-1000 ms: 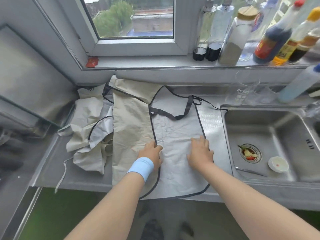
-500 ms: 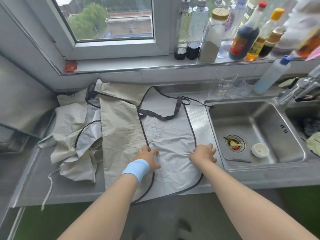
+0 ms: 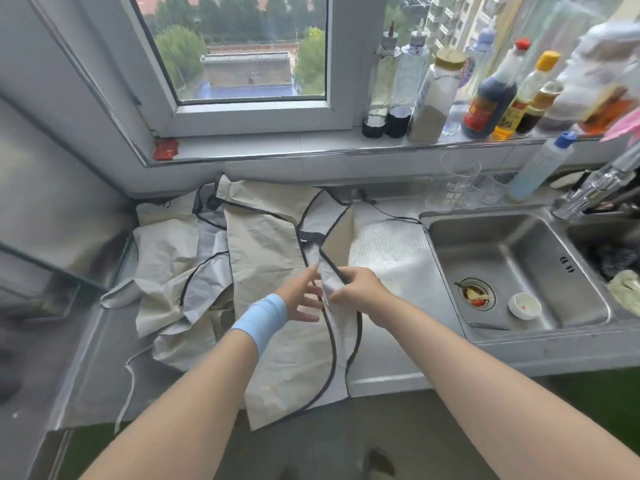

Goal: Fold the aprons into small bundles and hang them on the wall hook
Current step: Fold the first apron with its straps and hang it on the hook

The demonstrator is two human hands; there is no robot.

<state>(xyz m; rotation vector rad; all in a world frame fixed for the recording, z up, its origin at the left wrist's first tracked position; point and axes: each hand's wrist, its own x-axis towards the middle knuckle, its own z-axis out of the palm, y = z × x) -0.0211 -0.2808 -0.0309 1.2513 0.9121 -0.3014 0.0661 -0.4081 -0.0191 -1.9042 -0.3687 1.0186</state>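
Observation:
A beige apron with black trim [image 3: 266, 251] lies spread on the steel counter [image 3: 104, 358], its lower end hanging over the front edge. My right hand [image 3: 360, 292] grips the apron's right side and holds it lifted and folded over toward the left. My left hand [image 3: 299, 299], with a blue band on the wrist, hovers beside that raised flap with fingers spread and straight. A second crumpled apron [image 3: 166, 271] lies in a heap at the left. No wall hook is in view.
A steel sink [image 3: 512, 271] with a small white cap and food scraps sits at the right, a tap behind it. Glasses [image 3: 457, 181] stand at the counter's back. Several bottles [image 3: 491, 95] line the window sill. A ribbed drainer [image 3: 388, 247] lies bare beside the apron.
The apron's right half, flat under both palms before, has been picked up by my right hand and swung leftward. The drainer beneath it is now uncovered. My left hand has lifted off the cloth.

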